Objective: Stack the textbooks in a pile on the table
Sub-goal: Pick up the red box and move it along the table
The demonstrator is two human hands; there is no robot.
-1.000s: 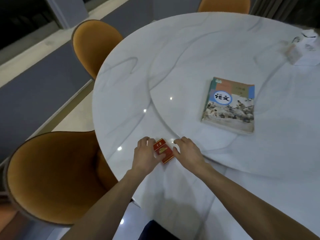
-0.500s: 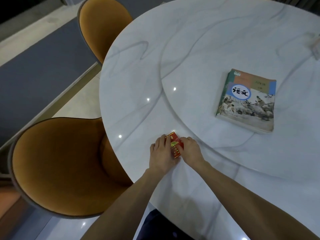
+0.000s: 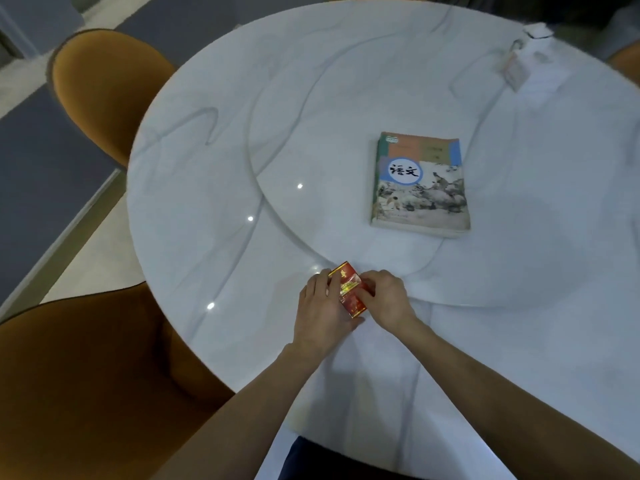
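Observation:
A pile of textbooks (image 3: 420,185) lies flat on the raised round centre of the white marble table (image 3: 207,188); its top cover shows a blue circle with characters above a painted scene. Nearer to me, at the rim of that raised part, a small red and gold box (image 3: 348,289) rests on the table. My left hand (image 3: 323,310) grips its left side and my right hand (image 3: 386,297) pinches its right side. Both hands are well short of the books.
Two orange chairs stand at the table's left, one far (image 3: 104,84) and one near (image 3: 86,386). A white tissue box (image 3: 526,60) sits at the far right of the table. Another chair edge (image 3: 627,60) shows at the right.
Both hands have closed in on the red box from either side, and the box has shifted slightly toward the raised centre. The view has swung, so the books appear more central.

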